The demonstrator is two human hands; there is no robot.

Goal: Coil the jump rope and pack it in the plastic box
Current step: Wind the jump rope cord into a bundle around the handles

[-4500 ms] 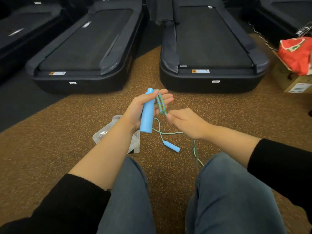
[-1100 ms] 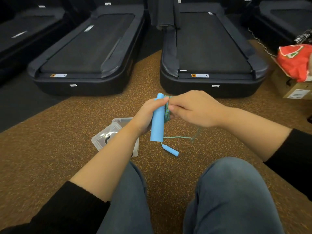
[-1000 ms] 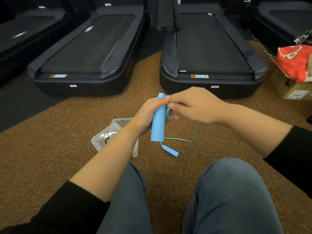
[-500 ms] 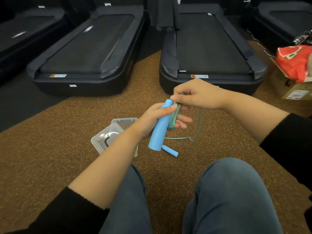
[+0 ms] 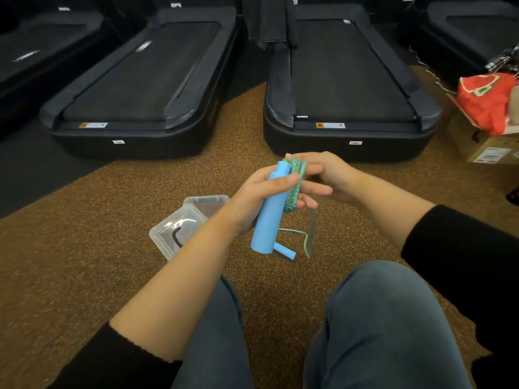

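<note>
Your round plastic handle is light blue. The woven rope has blue and green spots. The plastic box is see-through. The brown floor has tiny orange specks. Your sleeves are black, your jeans blue.

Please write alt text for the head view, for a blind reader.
A seated person's left hand holds a blue jump rope handle while the right hand pinches the coiled rope beside it. The second handle and an open plastic box lie on the floor.
</note>
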